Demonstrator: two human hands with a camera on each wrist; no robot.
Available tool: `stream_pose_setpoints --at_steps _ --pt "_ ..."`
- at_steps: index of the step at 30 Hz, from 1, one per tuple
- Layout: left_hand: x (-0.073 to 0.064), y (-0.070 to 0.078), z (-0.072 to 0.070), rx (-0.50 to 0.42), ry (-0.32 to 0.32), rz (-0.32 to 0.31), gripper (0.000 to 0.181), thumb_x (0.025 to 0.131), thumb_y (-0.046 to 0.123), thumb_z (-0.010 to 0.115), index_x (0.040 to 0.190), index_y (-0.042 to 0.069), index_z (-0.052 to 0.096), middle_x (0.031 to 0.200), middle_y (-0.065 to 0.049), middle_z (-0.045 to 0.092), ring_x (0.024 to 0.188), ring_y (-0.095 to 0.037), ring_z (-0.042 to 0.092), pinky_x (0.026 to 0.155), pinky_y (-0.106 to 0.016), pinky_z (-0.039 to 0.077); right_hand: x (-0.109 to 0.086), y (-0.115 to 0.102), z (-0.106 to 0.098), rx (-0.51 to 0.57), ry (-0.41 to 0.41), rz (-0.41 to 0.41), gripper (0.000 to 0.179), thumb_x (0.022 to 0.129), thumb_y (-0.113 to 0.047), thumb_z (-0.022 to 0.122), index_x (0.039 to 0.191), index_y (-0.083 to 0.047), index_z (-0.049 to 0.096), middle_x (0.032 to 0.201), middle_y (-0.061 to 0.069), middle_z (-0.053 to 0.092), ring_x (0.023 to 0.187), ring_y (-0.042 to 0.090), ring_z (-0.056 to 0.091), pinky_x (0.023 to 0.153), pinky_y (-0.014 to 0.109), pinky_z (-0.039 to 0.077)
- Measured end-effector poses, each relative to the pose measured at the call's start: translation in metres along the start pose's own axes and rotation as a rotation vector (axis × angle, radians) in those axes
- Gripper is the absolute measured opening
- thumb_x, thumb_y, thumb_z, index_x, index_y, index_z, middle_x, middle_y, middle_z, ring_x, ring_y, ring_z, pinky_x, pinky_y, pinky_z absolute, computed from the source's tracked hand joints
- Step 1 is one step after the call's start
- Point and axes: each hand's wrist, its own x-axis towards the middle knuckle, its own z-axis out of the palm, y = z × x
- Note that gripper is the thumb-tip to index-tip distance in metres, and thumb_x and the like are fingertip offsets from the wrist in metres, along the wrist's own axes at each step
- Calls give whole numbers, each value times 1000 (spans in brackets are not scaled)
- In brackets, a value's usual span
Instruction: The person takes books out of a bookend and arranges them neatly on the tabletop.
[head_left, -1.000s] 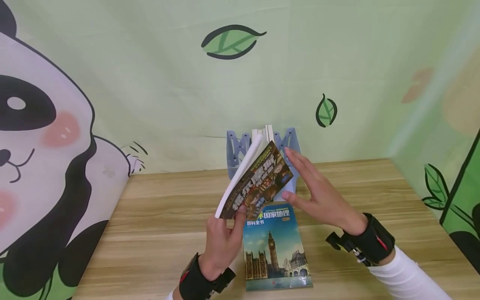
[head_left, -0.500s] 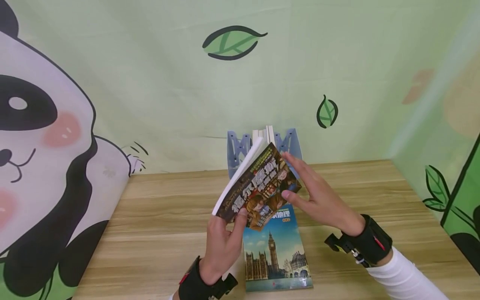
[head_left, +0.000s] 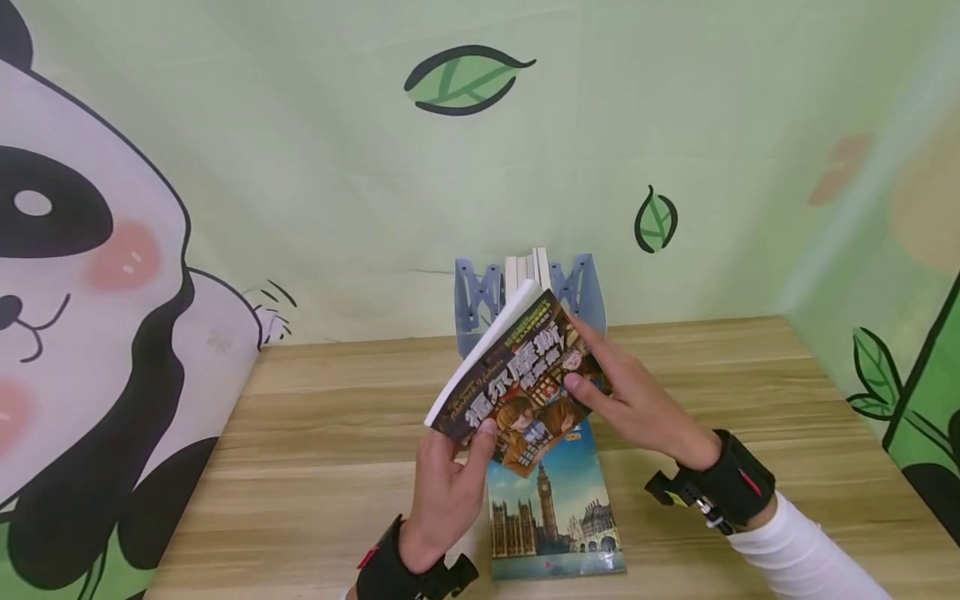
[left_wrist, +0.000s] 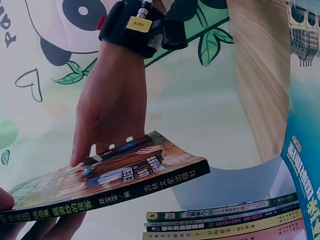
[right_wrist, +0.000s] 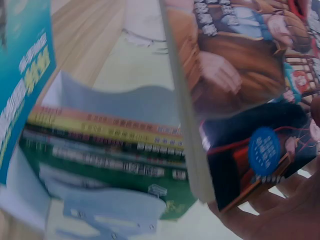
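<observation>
In the head view a dark-covered paperback book with white lettering and cartoon figures is tilted above the table. My left hand pinches its lower left corner, thumb on the cover. My right hand grips the opposite edge, with the thumb on the cover and the fingers behind. The left wrist view shows the paperback's black spine and my left hand. Beneath the paperback, a blue book with a clock tower on its cover lies flat, its top part hidden.
A blue-grey book stand stands at the back against the wall cloth, holding several upright books. The paperback hides its lower part. The wood-grain table spreads out on both sides.
The paperback has turned its cover more towards the head camera, and its lower right corner has swung down and right. My right hand has moved slightly left and now grips its edge.
</observation>
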Motion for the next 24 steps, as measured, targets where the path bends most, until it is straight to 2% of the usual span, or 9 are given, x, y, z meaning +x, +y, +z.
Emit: stream_pose_setpoints --at_steps 3,6,10,13,17,24 --pt "-2 0 0 -10 -2 -24 47 100 1 50 146 9 42 129 -19 62 107 -27 68 81 -35 60 -2 1 2 50 -4 22 64 105 -26 45 159 -20 11 165 13 18 150 37 20 117 61 23" --pt "-2 0 0 -28 -4 -46 45 101 2 50 145 9 43 129 -19 63 108 -24 68 80 -35 60 -3 2 4 116 -6 35 60 106 -22 42 159 -20 13 164 13 21 149 35 24 117 57 26" --pt "0 -1 0 -52 -12 -49 43 100 1 50 143 7 46 128 -19 63 108 -20 67 80 -34 60 -3 3 4 212 -1 63 56 107 -16 39 158 -18 19 158 14 34 141 30 41 110 34 41" --pt "0 -1 1 -59 -11 -44 41 100 0 50 140 5 48 125 -20 65 105 -16 68 79 -34 60 -2 4 3 280 -2 87 51 107 -16 37 157 -17 24 152 15 43 131 18 51 101 19 44" --pt "0 -1 1 -73 -10 -54 39 99 0 51 138 2 50 123 -21 66 104 -13 67 79 -33 59 -2 6 3 324 -16 80 48 108 -17 34 155 -16 29 145 15 49 124 5 55 98 19 47" --pt "-1 -1 -1 -106 -33 -100 39 100 1 50 139 1 47 124 -22 64 104 -10 66 81 -32 59 -4 9 6 328 15 66 45 108 -15 32 153 -12 35 143 18 52 123 -1 53 98 16 46"
